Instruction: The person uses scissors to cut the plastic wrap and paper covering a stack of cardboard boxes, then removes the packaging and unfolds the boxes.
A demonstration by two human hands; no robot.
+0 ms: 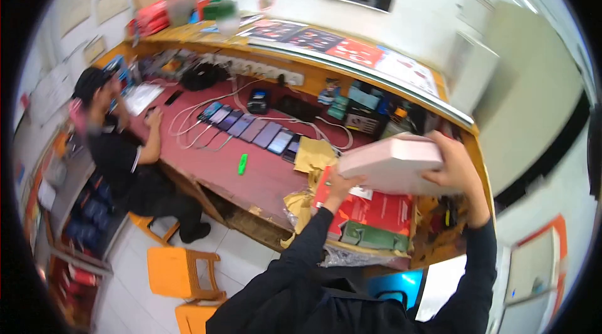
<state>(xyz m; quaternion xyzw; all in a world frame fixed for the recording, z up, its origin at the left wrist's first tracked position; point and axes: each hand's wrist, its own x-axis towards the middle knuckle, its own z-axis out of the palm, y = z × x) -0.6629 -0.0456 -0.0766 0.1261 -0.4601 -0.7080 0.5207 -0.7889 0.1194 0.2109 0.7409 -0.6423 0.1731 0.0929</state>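
Note:
A pale pinkish-white box [392, 164] is held up between my two hands, tilted, over the right part of the desk. My left hand [340, 188] grips its left end from below. My right hand [456, 168] wraps round its right end, thumb on the near side. Beneath the box lies a red printed package [385, 215], partly hidden by it. A green box [375, 237] sits at the desk's near edge, in front of the red package. Brown paper [313, 154] lies crumpled to the left of my left hand. The box's markings are blurred.
Several phones [254, 130] lie in a row on the red desk [207, 164], with white cables around them. A green marker [242, 164] lies nearer. A seated person [119, 139] writes at the left. Orange stools [169, 271] stand on the floor. A shelf [364, 61] overhangs the desk's back.

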